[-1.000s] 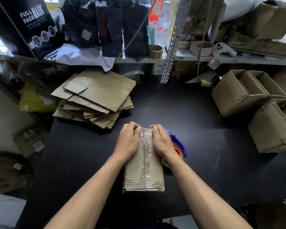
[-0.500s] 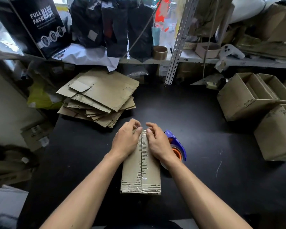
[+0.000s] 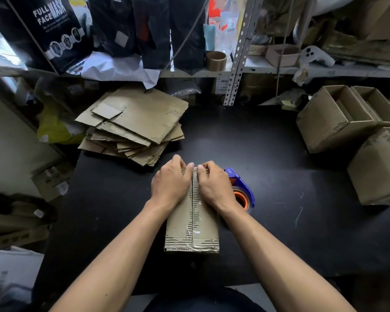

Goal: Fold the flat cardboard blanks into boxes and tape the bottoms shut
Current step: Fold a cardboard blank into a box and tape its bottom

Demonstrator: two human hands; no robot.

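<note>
At the centre of the frame we see one box [image 3: 192,224] standing bottom-up on the black surface [image 3: 279,176], a strip of clear tape [image 3: 194,212] running along its middle seam. Our left hand [image 3: 170,184] and right hand [image 3: 215,185] rest on its far end, one either side of the seam, fingers curled over the far edge and gripping it, thumbs nearly meeting at the tape. Just right of the box, partly behind the right wrist, sits one blue and orange tape dispenser [image 3: 242,192]. In the upper left of the surface lies one loose stack of flat blanks [image 3: 135,122]; we cannot count the sheets. At the right edge we count three made-up boxes [image 3: 333,122], two open-topped and side by side, one nearer. Behind runs a cluttered metal shelf [image 3: 302,69] holding one empty tape core [image 3: 216,60], dark bags and a "Full Face Mask" carton [image 3: 54,30].
</note>
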